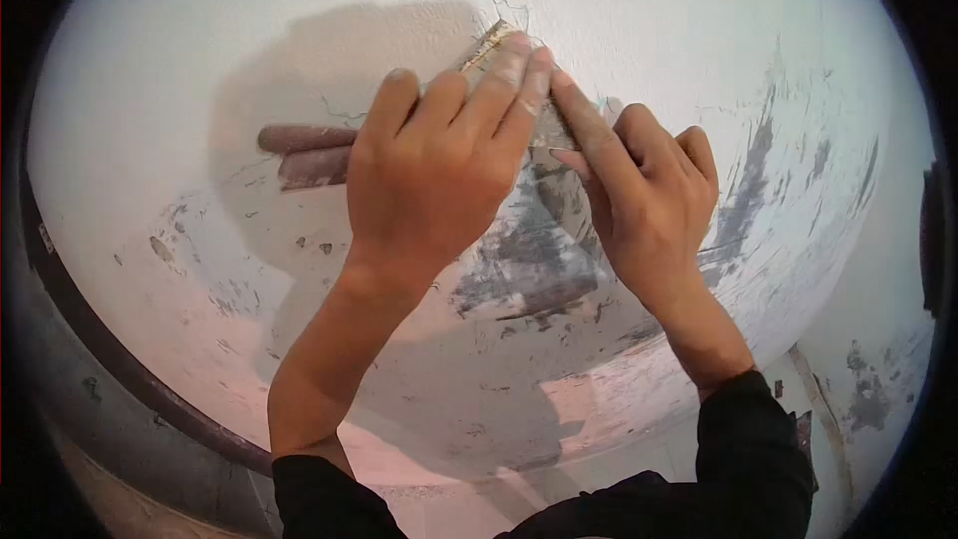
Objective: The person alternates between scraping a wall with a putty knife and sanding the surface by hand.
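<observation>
Against the pale wall, my left hand (434,160) is closed over a putty knife. Its dark reddish handle (309,155) sticks out to the left of the palm, and two of its fingers lie stretched on the flat blade (551,128). My right hand (649,180) grips the blade's right edge, with the index finger along it and the thumb below. The fingertips of both hands nearly meet near the blade's top corner. Whitish residue coats some fingertips. Much of the blade is hidden under the fingers.
The white wall (639,0) has fine cracks above the blade. Grey scraped patches (529,250) show below the hands and more streaks (753,170) to the right. A dark band (130,369) runs along the lower left. Shadows of my arms fall on the wall.
</observation>
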Motion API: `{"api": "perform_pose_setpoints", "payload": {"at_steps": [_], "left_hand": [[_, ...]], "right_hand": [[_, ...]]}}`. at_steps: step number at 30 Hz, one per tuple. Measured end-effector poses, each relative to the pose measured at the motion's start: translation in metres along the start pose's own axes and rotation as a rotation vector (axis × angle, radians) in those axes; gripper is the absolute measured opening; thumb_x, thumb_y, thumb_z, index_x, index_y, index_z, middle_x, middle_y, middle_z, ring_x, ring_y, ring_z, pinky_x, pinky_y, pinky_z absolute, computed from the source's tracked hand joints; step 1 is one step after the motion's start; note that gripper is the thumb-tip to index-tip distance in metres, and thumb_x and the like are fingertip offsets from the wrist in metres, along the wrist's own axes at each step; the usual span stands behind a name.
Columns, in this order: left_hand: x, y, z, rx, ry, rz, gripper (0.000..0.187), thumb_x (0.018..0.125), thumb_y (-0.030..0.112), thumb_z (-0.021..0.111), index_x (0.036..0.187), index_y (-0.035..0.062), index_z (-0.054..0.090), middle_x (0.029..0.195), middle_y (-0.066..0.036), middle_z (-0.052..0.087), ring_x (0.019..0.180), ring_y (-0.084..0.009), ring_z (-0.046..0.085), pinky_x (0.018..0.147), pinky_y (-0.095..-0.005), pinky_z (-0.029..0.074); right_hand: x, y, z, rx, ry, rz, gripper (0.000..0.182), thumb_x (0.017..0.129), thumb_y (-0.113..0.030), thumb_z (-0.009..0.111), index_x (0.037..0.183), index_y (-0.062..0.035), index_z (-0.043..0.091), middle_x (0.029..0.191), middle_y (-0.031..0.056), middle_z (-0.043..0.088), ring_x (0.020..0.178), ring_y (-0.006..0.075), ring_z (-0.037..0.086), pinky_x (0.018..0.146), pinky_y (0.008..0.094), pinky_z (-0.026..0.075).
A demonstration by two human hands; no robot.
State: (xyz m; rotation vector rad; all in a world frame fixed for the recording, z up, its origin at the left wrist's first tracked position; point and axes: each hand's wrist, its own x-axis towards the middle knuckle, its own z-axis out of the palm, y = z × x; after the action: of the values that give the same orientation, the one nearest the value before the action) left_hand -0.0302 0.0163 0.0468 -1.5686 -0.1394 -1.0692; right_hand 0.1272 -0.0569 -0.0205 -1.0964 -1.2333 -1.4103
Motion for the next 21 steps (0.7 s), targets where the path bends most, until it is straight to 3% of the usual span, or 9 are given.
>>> {"api": "perform_pose_setpoints", "payload": {"at_steps": [7,9,19,21], "left_hand": [[-0.010,0.007,-0.003,0.217,0.011,-0.030,0.032,0.085,0.017,0.067,0.115,0.0248,0.074,0.116,0.013,0.072,0.072,-0.0070,0.051,0.062,-0.0236,0.037],[-0.010,0.007,-0.002,0.249,0.017,-0.019,0.032,0.086,0.017,0.066,0.116,0.0256,0.074,0.116,0.014,0.072,0.074,-0.0068,0.052,0.062,-0.0235,0.037],[-0.005,0.000,0.011,0.246,0.096,0.006,0.029,0.084,0.016,0.066,0.110,0.0247,0.075,0.114,0.013,0.072,0.078,-0.0082,0.054,0.062,-0.0240,0.038],[-0.002,-0.003,0.015,0.246,0.108,0.001,0.028,0.083,0.016,0.066,0.108,0.0238,0.076,0.114,0.012,0.072,0.078,-0.0083,0.055,0.062,-0.0242,0.039]], "right_hand": [[-0.004,0.021,0.010,-0.102,0.110,-0.196,0.046,0.085,-0.034,0.068,0.129,-0.0217,0.068,0.066,-0.0056,0.033,0.055,0.0093,0.032,0.057,0.0268,0.023],[-0.003,0.025,0.009,-0.137,0.096,-0.251,0.050,0.083,-0.032,0.068,0.131,-0.0195,0.066,0.075,-0.0015,0.053,0.057,0.0079,0.042,0.058,0.0266,0.026],[0.005,0.028,0.016,-0.094,0.053,-0.258,0.046,0.086,-0.032,0.067,0.130,-0.0178,0.066,0.069,-0.0046,0.046,0.056,0.0080,0.042,0.057,0.0273,0.026],[0.012,0.031,0.024,-0.052,0.122,-0.271,0.049,0.085,-0.035,0.068,0.131,-0.0183,0.066,0.065,-0.0054,0.038,0.054,0.0099,0.032,0.056,0.0267,0.024]]}}
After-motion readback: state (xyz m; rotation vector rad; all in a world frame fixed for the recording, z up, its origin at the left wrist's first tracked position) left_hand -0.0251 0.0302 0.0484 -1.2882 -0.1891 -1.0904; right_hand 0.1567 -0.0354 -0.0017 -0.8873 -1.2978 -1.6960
